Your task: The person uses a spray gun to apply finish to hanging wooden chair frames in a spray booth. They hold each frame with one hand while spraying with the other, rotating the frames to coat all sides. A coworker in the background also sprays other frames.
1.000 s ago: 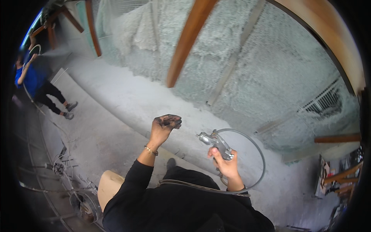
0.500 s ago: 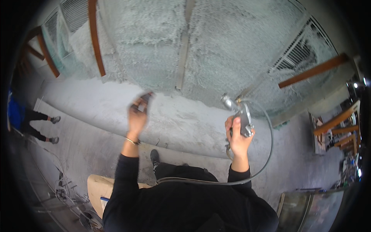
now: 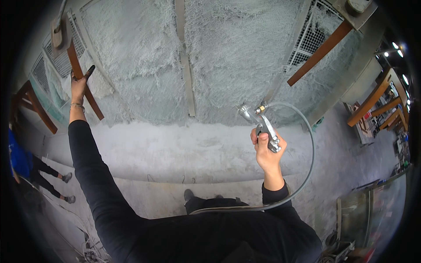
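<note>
My left hand point(image 3: 78, 90) is stretched far out to the upper left, closed round a brown wooden leg point(image 3: 93, 105). Its fingertips are dark, and some fingers are hidden behind the wood. This leg belongs to a piece hung from a metal hook point(image 3: 59, 22). My right hand point(image 3: 268, 161) grips a silver spray gun point(image 3: 271, 133) in front of my body, nozzle pointing up and to the left. From the gun's brass fitting a grey hose point(image 3: 312, 153) loops down over my right forearm and across my front.
Ahead stands a filter wall point(image 3: 245, 57) coated in pale fibres, with a whitish ledge point(image 3: 149, 149) below. Another brown leg point(image 3: 320, 55) hangs at the upper right. More wooden frames point(image 3: 375, 101) stand far right. A person in blue point(image 3: 19, 153) is at the far left.
My left hand has reached up and left and taken hold of the hanging wooden leg. The view has shifted, and the spray gun stays in my right hand.
</note>
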The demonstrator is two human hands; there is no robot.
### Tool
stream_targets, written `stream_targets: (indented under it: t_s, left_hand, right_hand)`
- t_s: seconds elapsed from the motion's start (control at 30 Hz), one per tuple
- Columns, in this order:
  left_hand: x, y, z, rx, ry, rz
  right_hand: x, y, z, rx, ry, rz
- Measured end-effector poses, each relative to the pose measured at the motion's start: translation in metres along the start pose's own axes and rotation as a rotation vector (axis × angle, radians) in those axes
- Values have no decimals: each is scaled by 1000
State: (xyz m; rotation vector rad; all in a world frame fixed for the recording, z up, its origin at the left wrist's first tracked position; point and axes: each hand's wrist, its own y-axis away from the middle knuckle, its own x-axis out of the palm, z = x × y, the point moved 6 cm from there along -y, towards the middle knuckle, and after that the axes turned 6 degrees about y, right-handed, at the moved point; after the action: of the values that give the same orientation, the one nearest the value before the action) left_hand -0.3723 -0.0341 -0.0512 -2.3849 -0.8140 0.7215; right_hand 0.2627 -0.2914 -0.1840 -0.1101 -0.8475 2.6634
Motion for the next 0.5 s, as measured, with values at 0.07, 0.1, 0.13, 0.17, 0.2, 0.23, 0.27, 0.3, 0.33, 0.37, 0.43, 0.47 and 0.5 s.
stream_targets:
  t_s: [0.07, 0.1, 0.13, 0.17, 0.2, 0.23, 0.27, 0.3, 0.33, 0.37, 0.43, 0.47, 0.5]
  left_hand:
    - [1, -18, 5, -51, 68, 40]
    - [1, -23, 6, -78, 62, 64]
    - [1, -25, 11, -163, 25, 78]
    - [-2, -23, 8, -144, -33, 75]
    - [-8, -19, 7, -186, -123, 61]
    - [-14, -8, 5, -210, -212, 27]
    - [-30, 8, -3, -149, -331, -170]
    - [-45, 28, -17, -37, -469, -379]
    - [-56, 41, -22, -91, -555, -377]
    - [-68, 58, -23, -183, -667, -338]
    - [-83, 89, -49, 117, -486, -231]
    - [-91, 101, -56, 134, -208, -144]
    - [-100, 114, -58, 53, 112, -60]
  right_hand:
    - [4, -1, 7, -26, 51, -9]
    - [5, -1, 9, -30, 65, -13]
    - [6, -2, 12, -44, 95, -26]
    - [6, -2, 14, -59, 118, -30]
    - [6, -2, 16, -69, 133, -32]
    - [5, -3, 17, -76, 134, -40]
    - [3, -3, 17, -77, 127, -49]
    - [0, -4, 15, -68, 115, -60]
    - [-2, -5, 14, -76, 94, -64]
    - [-5, -7, 12, -79, 69, -69]
    - [-9, -12, 8, -69, 59, -85]
    - [-10, -14, 6, -54, 67, -95]
    - [-9, -16, 4, -37, 69, -93]
